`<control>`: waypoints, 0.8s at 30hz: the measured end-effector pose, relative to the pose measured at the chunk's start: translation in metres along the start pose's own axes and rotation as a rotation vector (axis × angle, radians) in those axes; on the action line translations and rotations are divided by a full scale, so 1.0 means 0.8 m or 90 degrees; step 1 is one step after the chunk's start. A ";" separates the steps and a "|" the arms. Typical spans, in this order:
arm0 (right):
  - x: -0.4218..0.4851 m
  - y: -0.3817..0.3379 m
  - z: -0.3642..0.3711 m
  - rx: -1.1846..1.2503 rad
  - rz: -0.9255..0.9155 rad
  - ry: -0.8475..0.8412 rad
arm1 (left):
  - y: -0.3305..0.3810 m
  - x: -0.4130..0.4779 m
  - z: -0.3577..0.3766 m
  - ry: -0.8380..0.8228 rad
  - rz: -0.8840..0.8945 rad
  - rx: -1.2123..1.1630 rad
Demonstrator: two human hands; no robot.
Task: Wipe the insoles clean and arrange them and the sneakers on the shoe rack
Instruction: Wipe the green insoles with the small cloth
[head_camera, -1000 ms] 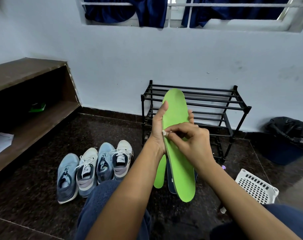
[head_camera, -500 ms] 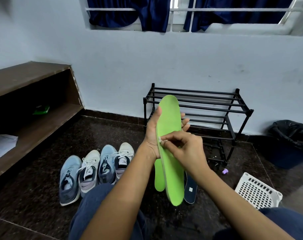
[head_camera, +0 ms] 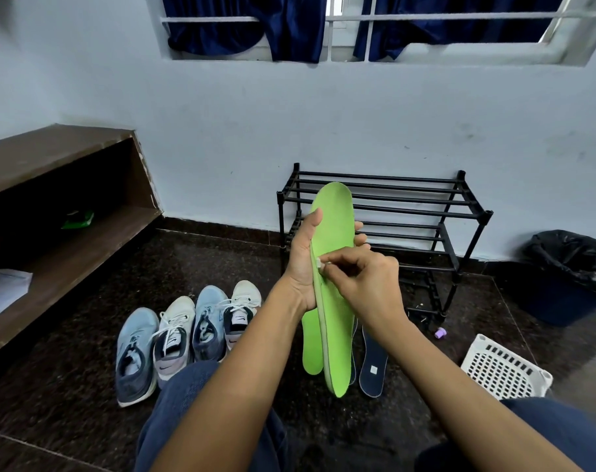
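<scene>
My left hand (head_camera: 303, 260) holds a bright green insole (head_camera: 334, 233) upright by its middle, toe end up. My right hand (head_camera: 364, 284) pinches a small white wad (head_camera: 318, 264) against the insole's left edge. A second green insole (head_camera: 312, 345) lies on the floor behind it, beside a dark navy insole (head_camera: 373, 366). Several sneakers (head_camera: 187, 335), blue and white, stand in a row on the floor to the left. The black metal shoe rack (head_camera: 409, 212) stands bare against the wall.
A white perforated basket (head_camera: 504, 367) sits at the right, with a small purple cap (head_camera: 440, 333) near it. A bin with a black bag (head_camera: 572, 267) is at far right. Brown wooden shelving (head_camera: 68, 206) runs along the left. My knees are at the bottom.
The insole's edge turned toward me, then partly back. My right hand stays with the white wad at its left edge; the view shifted slightly.
</scene>
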State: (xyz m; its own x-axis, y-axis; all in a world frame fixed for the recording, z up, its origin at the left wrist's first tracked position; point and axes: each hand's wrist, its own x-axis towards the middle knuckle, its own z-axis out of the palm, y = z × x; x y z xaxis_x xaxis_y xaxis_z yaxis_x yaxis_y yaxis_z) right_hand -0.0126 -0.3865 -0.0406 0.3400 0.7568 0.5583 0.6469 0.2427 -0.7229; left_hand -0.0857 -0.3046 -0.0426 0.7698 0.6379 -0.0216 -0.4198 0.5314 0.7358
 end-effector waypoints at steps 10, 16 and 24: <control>0.017 0.011 -0.006 -0.030 0.044 0.047 | -0.012 0.000 0.007 0.049 -0.027 0.041; 0.006 0.005 -0.007 -0.062 0.010 0.037 | -0.005 0.003 0.006 -0.002 0.012 0.013; -0.009 -0.004 -0.006 -0.037 0.008 -0.018 | 0.006 0.010 0.000 -0.017 0.052 -0.035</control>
State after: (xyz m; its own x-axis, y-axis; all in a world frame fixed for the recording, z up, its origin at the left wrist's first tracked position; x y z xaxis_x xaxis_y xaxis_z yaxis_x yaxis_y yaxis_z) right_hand -0.0135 -0.3953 -0.0403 0.3287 0.7768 0.5371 0.6814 0.1987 -0.7044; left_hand -0.0817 -0.2972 -0.0389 0.7442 0.6656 0.0560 -0.5071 0.5083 0.6961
